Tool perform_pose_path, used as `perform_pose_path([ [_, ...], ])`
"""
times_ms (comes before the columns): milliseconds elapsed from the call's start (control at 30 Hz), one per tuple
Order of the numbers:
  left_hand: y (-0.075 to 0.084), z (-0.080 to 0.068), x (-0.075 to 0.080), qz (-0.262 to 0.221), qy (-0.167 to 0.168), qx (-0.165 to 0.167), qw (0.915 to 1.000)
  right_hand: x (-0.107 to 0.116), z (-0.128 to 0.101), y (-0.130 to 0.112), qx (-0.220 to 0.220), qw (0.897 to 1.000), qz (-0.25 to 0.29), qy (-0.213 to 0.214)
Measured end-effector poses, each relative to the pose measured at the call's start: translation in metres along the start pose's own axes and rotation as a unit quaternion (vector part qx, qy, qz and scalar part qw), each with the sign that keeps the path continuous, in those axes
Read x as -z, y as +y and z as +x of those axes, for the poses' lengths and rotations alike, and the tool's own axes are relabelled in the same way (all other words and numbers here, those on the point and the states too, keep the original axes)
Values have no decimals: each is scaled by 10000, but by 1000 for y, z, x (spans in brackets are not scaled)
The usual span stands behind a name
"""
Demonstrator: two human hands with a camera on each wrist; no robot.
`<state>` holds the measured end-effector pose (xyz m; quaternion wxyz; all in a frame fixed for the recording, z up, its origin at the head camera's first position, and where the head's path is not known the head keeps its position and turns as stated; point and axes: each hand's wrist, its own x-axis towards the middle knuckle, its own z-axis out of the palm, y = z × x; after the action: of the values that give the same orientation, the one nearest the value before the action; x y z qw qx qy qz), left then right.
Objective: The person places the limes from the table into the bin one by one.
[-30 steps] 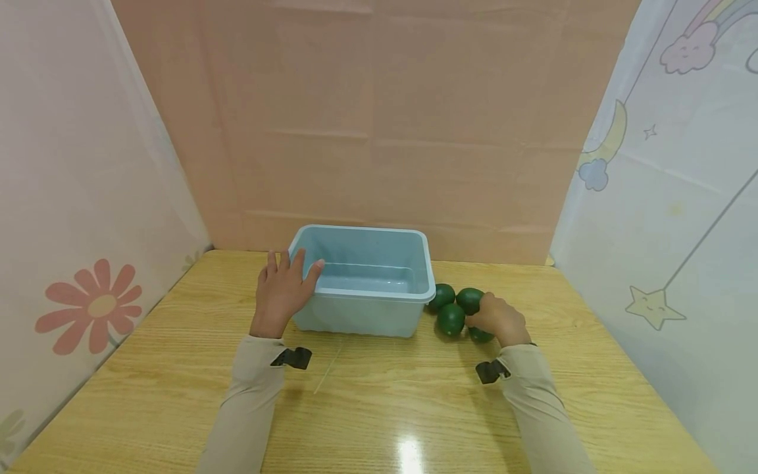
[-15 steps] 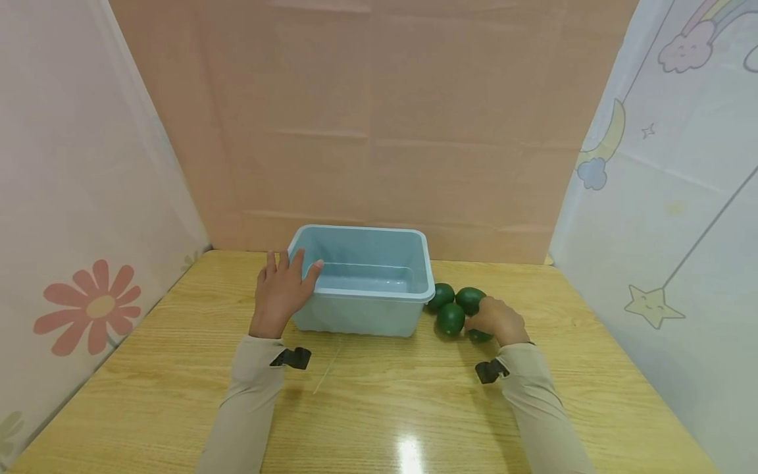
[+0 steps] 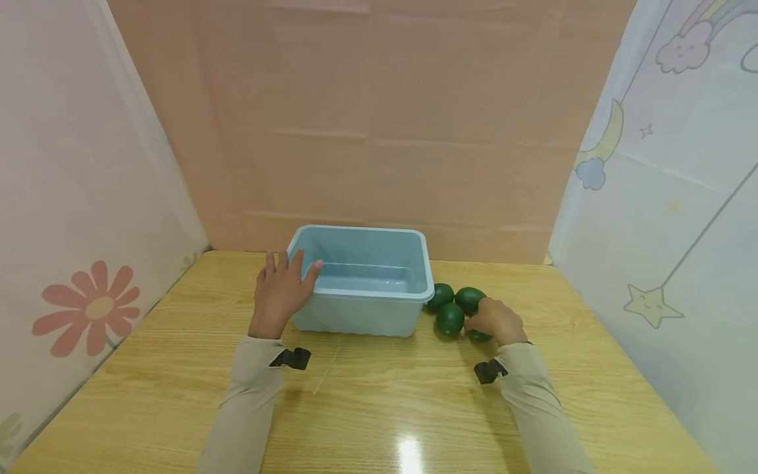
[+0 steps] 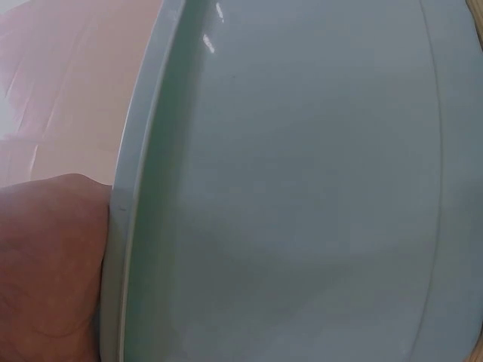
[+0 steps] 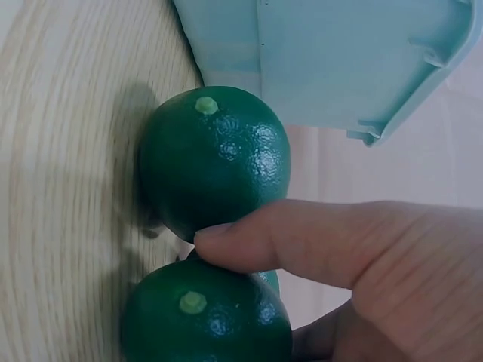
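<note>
A light blue plastic bin (image 3: pixel 361 316) stands on the wooden table. My left hand (image 3: pixel 279 293) rests over its left front corner, fingers spread and thumb across the rim. In the left wrist view the bin wall (image 4: pixel 302 166) fills most of the picture. To the right of the bin lies a cluster of glossy, dark green, rounded fruits with pale stem ends. My right hand (image 3: pixel 500 319) pinches the nearest right one, the dark green fruit (image 5: pixel 204 320), its thumb on the near side and fingers behind. Another green fruit (image 5: pixel 215 162) sits beside the thumb.
Two more green fruits lie behind, one left fruit (image 3: pixel 440 297) close against the bin and one back fruit (image 3: pixel 470 300). A peach backdrop (image 3: pixel 379 131) rises at the table's far edge, with patterned panels on both sides.
</note>
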<state>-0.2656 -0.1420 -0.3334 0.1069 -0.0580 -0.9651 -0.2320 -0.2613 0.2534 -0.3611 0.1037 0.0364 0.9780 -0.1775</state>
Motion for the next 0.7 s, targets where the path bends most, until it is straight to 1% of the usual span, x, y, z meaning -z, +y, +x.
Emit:
perform_pose_path([
  [433, 0, 1, -1, 29, 50, 1, 10000, -1, 2, 1, 20, 9999, 64, 125],
  [700, 0, 2, -1, 76, 28, 34, 10000, -1, 3, 2, -44, 9998, 146, 144],
])
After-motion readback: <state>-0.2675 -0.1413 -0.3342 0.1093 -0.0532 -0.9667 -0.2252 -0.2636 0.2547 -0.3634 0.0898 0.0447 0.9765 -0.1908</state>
